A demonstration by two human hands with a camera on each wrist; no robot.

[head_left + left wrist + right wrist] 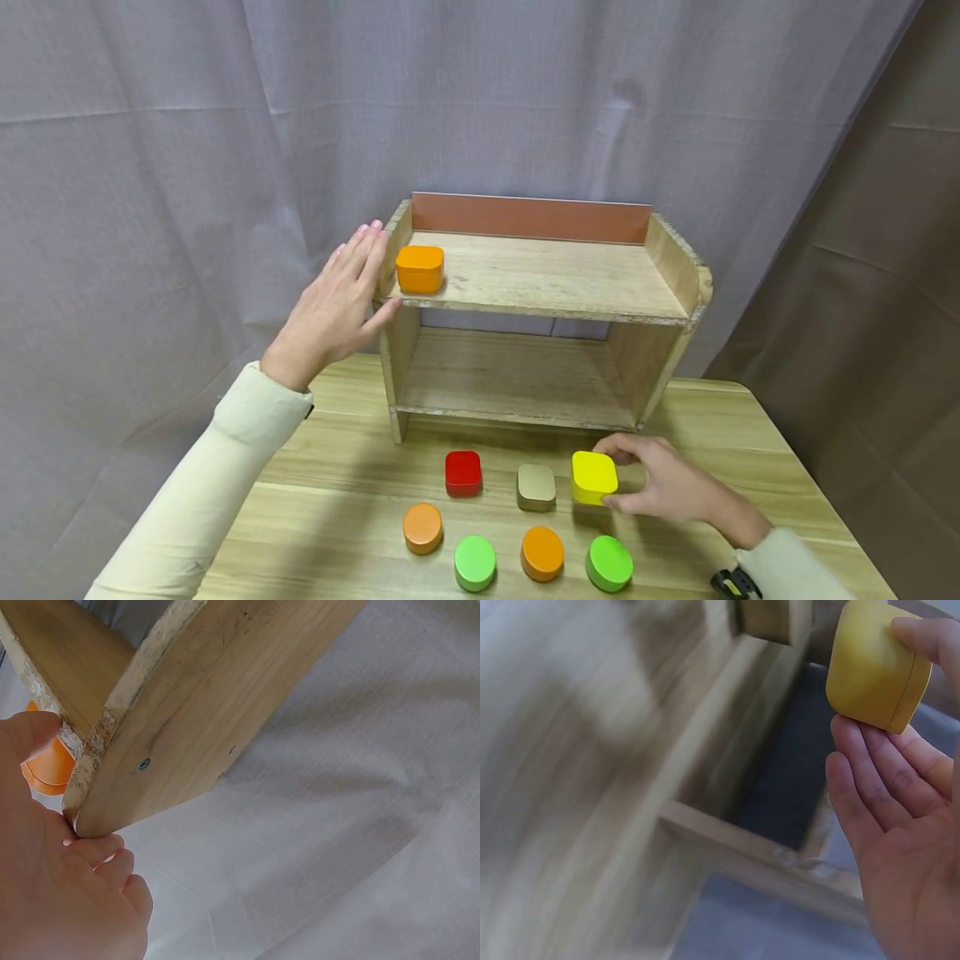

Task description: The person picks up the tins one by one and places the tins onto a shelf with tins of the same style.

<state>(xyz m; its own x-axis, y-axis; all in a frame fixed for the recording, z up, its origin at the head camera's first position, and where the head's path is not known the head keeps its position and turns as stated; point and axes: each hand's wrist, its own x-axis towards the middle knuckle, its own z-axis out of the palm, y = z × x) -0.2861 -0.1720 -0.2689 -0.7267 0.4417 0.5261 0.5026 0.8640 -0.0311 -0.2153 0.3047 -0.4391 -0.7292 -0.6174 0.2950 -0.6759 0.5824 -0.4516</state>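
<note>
A yellow square lidded tin is pinched between the thumb and fingers of my right hand, raised over the table in front of the shelf's right end. The right wrist view shows the same tin tilted, with a lid seam along its side. My left hand rests against the left side panel of a small two-tier wooden shelf, fingers straight and thumb at the upper board's front edge. Beside that thumb, an orange square tin sits at the left end of the upper board.
Before the shelf lie a red square tin and a beige square tin. Nearer are round tins: light orange, green, orange and another green tin. A grey curtain hangs behind.
</note>
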